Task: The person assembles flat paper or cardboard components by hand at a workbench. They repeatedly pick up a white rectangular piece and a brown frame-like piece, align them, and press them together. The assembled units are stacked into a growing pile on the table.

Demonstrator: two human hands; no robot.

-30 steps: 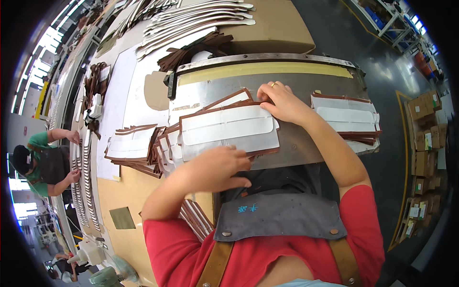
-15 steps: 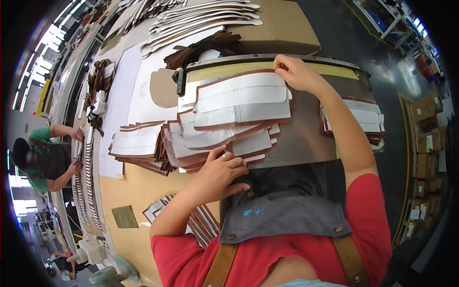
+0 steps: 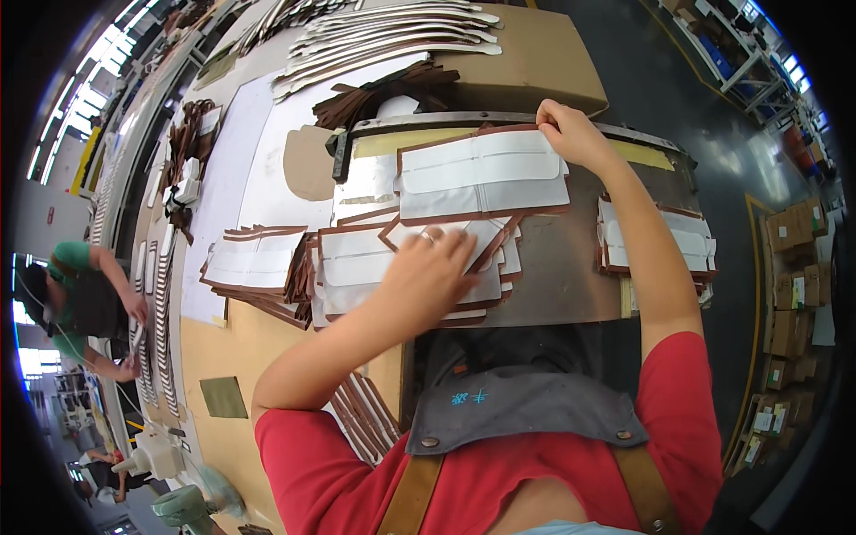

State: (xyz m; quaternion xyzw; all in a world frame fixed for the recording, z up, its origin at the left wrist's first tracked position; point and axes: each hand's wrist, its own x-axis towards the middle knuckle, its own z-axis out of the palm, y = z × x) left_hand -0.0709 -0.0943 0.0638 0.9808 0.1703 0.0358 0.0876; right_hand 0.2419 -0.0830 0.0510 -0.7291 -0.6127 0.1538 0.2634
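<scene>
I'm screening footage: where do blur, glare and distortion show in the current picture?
In the head view, the left hand is blurred, the right hand crisper; head view again: upper-left lights wash out white, the metal bar bows with fisheye distortion.

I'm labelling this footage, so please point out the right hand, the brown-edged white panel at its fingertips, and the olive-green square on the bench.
Right hand (image 3: 572, 135): head view, middle of the hand.
Brown-edged white panel (image 3: 482, 175): head view, middle of its white face.
Olive-green square (image 3: 223, 398): head view, its centre.
</scene>
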